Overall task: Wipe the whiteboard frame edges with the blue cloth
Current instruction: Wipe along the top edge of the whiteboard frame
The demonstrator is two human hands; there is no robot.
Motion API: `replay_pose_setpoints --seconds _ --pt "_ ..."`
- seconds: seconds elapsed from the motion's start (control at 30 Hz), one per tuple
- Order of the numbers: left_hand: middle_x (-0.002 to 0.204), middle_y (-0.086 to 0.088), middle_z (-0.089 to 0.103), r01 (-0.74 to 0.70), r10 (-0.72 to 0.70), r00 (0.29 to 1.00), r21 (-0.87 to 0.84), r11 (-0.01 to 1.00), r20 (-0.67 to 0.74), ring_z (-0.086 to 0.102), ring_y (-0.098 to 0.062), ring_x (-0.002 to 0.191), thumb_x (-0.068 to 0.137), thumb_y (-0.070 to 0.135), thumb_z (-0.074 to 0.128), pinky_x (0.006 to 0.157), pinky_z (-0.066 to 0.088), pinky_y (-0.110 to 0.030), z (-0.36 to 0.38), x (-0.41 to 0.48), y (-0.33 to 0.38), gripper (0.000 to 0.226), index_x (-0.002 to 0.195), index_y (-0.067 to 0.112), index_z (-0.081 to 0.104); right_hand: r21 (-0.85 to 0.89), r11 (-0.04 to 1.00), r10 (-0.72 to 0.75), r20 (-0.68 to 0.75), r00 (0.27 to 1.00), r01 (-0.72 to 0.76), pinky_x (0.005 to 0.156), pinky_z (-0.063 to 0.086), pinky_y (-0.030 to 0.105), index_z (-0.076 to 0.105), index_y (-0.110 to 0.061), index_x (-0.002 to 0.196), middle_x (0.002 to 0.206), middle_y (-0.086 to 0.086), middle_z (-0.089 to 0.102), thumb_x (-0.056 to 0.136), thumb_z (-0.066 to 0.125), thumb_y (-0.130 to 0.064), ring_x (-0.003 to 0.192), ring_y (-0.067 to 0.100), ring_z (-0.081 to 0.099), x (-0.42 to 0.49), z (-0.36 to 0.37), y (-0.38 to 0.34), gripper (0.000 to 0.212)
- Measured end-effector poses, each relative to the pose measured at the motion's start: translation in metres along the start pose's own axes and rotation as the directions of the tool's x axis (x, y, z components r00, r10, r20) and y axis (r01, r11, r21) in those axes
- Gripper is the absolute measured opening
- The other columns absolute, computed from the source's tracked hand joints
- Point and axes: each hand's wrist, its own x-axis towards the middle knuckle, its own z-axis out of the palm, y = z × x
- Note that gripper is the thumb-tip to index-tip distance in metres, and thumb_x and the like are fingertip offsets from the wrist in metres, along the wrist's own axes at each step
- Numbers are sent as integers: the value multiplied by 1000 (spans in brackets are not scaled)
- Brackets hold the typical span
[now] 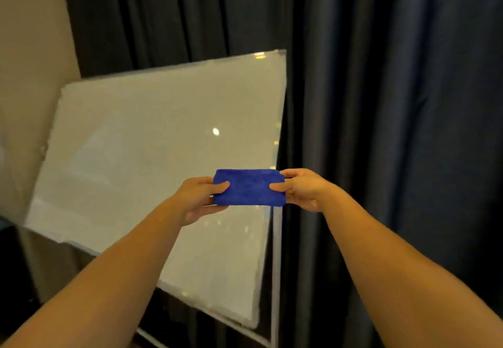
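both hands, left hand (200, 198) and right hand (303, 188), grip the folded blue cloth (249, 187) before the whiteboard (136, 157).

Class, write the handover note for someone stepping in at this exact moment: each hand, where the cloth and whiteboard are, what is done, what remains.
Left hand: pinching the left end of the folded blue cloth.
Right hand: pinching its right end.
Cloth held in the air before the whiteboard, near its right frame edge; contact cannot be confirmed.
Done: cloth folded, in hand.
Left: wipe the frame edges; no wiping is evident yet.
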Motion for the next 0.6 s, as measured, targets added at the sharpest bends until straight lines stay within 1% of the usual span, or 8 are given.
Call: replay_pose_setpoints --seconds 0.13,0.23,0.3,0.37,0.47,0.6 --pt "104 -11 77 -125 131 988 75 989 -81 75 -25 90 79 13 80 68 61 -34 -89 12 74 31 107 3 71 -130 977 -171 -10 985 169 71 61 33 67 -5 105 103 13 74 84 74 -2 89 26 74 43 77 -75 23" --pt "100 -8 77 -162 178 975 118 980 -132 75 -24 87 79 13 81 63 61 -34 -138 32 115 26 103 6 72 -209 947 -251 -15 968 243 69 61 32 66 -8 102 103 12 73 84 74 -3 88 25 73 75 122 -116 20" --pt "98 -8 76 -178 197 964 117 977 -176 73 -25 88 81 13 79 56 60 -34 -165 55 135 22 101 8 71 -271 916 -314 -27 949 295 68 61 31 65 -11 100 103 11 71 85 73 -5 91 25 71 103 148 -134 18" --pt "99 -9 74 -195 213 958 105 975 -194 72 -26 89 83 13 76 53 59 -34 -188 84 149 19 100 10 69 -326 883 -373 -52 926 338 71 61 32 63 -15 99 104 10 70 86 73 -7 92 25 70 137 169 -146 18" --pt "101 -10 71 -229 248 949 113 967 -197 69 -26 89 86 14 73 56 58 -35 -212 134 163 19 103 10 64 -412 837 -431 -93 897 360 78 61 36 61 -14 107 108 10 69 86 72 -9 95 25 69 188 187 -158 24" --pt "104 -11 67 -300 330 923 169 939 -198 65 -25 87 88 16 70 64 56 -37 -238 210 187 24 108 8 59 -501 782 -500 -148 853 371 84 60 40 58 -17 107 110 10 67 86 73 -10 98 27 68 264 200 -182 27"
